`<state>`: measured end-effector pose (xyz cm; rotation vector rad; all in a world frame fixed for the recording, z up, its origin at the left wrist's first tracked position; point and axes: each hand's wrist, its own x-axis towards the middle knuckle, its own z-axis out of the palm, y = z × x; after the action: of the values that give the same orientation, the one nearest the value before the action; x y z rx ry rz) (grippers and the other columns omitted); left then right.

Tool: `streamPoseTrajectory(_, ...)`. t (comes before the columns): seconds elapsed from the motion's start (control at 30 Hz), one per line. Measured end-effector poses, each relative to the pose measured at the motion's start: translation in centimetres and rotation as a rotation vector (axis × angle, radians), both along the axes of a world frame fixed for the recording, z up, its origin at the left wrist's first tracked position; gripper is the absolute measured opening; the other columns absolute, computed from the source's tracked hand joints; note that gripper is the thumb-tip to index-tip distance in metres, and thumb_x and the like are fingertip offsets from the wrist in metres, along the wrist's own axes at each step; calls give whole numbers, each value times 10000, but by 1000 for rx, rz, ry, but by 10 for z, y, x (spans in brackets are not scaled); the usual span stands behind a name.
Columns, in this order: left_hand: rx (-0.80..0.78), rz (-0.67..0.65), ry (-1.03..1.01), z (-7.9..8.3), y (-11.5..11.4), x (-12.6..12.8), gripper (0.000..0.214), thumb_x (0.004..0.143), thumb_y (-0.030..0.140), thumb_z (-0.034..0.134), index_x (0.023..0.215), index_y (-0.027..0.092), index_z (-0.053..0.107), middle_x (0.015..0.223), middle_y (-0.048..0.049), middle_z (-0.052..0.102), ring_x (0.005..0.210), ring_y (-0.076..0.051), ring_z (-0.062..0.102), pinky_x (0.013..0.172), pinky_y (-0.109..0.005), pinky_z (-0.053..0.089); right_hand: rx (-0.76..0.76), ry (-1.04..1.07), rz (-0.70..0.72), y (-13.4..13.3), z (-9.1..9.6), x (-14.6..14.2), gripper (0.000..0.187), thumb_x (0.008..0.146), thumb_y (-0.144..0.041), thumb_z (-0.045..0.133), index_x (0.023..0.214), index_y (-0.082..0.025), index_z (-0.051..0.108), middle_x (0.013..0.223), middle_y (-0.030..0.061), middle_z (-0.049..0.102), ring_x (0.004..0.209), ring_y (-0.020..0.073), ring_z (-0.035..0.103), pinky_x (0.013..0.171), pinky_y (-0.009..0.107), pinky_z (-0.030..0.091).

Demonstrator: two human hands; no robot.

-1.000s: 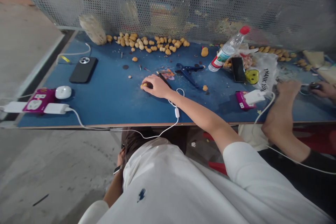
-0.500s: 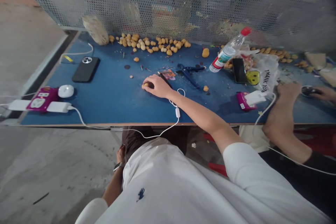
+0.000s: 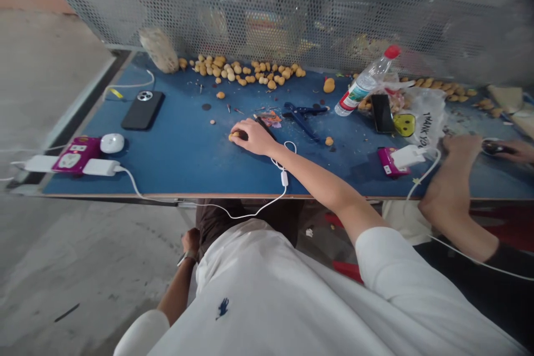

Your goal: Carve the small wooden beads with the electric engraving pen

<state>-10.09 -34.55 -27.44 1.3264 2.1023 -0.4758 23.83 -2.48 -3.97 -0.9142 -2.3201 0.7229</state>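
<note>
My right hand (image 3: 254, 138) rests on the blue table (image 3: 183, 161), its thumb and fingers closed round a small tan gourd (image 3: 234, 136). The fingers cover part of the gourd. Just behind the hand lies a black pen-like tool (image 3: 265, 127). A white cable (image 3: 285, 178) with an inline switch loops by my right wrist. Beyond that lie orange scraps (image 3: 273, 118) and a dark blue plier-like cutter (image 3: 302, 119). Low beside my thigh, off the table, is my left hand (image 3: 191, 240); its fingers are mostly hidden, and I cannot tell what shape they make.
Several gourds (image 3: 233, 71) line the perforated metal screen (image 3: 267, 11). A phone (image 3: 143, 110) and a purple power socket (image 3: 77, 156) lie left. A leaning bottle (image 3: 367, 83), another phone (image 3: 381, 113) and a plastic bag (image 3: 426, 111) stand right, near a co-worker's arm (image 3: 453, 172).
The view has shifted slightly, moving the table a little rightward in the picture. My right hand keeps its hold on the small gourd. My left hand sits slightly farther out from my thigh.
</note>
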Motion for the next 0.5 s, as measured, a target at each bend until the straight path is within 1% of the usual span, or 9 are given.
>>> streamPoseTrajectory(0.07, -59, -4, 51, -1, 5, -1, 344, 1220, 448, 940, 1430, 186, 866, 1434, -108, 893, 1320, -289, 901, 1134, -481, 795, 2, -2, -5, 0, 0, 0, 306, 1229, -507, 661, 1233, -240, 811, 1322, 156, 912, 1285, 369, 734, 1263, 587, 555)
streamPoseTrajectory(0.2, -85, -66, 46, -4, 9, -7, 367, 1211, 450, 950, 1461, 196, 865, 1497, -117, 883, 1400, -312, 887, 1176, -501, 786, 16, -2, -2, 0, 0, 0, 315, 1236, -496, 661, 1241, -227, 826, 1312, 162, 913, 1300, 373, 745, 1255, 582, 567)
streamPoseTrajectory(0.33, -82, -115, 19, -10, 10, -16, 368, 1218, 466, 938, 1453, 193, 861, 1474, -118, 883, 1375, -309, 887, 1162, -498, 784, 17, -15, -18, -2, 2, 2, 290, 1235, -476, 680, 1263, -231, 834, 1346, 160, 914, 1307, 369, 749, 1268, 585, 571)
streamPoseTrajectory(0.5, -51, -136, -72, -21, 16, -35, 315, 1237, 449, 915, 1382, 172, 872, 1382, -98, 901, 1289, -278, 902, 1135, -480, 793, 24, -1, -17, -3, 2, 3, 334, 1224, -504, 657, 1242, -225, 840, 1333, 167, 922, 1282, 372, 750, 1271, 601, 572)
